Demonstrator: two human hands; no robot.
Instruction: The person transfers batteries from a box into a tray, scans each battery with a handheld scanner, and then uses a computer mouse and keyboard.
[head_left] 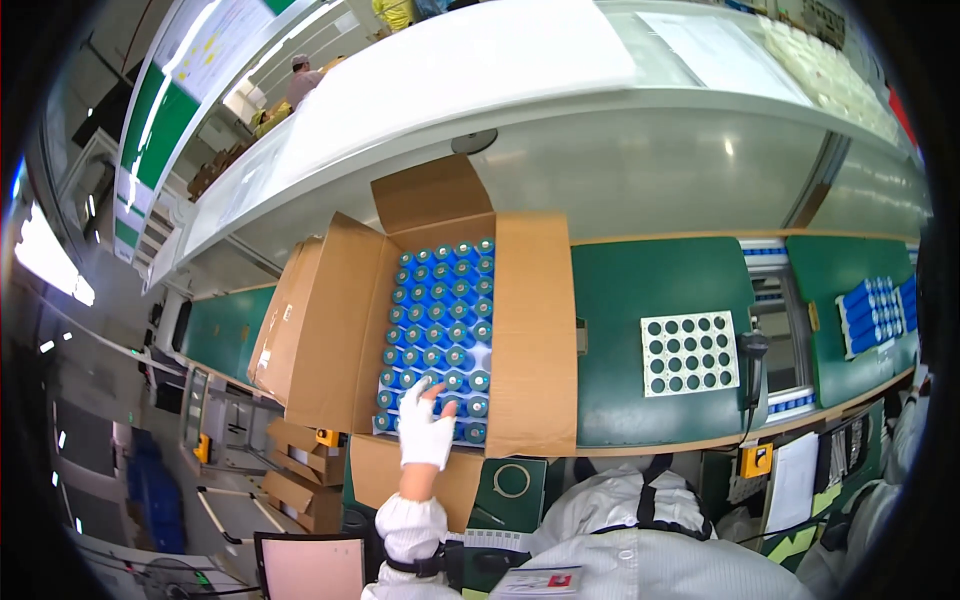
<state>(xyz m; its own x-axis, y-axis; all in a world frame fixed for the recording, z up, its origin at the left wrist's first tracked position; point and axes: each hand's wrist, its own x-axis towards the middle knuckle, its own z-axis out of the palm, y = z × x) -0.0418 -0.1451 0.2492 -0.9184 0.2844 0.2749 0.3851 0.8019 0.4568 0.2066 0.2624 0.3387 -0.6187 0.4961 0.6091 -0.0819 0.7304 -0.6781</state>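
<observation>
My left hand [427, 430], in a white glove with bare fingertips, reaches into an open cardboard box [535, 340] from its near side. Its fingers are apart, over the near rows of blue cylindrical cells [437, 312]. I see nothing held between them, though the hand covers some of the cells below. The cells stand upright in rows, with teal tops, and a white tray shows between them. My right hand is not in view.
A white tray with round holes [690, 355] lies on the green worktop [620, 400] to the right. Beside it is a black handheld device [754, 350] with a cord. More blue cells [872, 315] lie farther right. A white shelf [480, 70] runs behind the box.
</observation>
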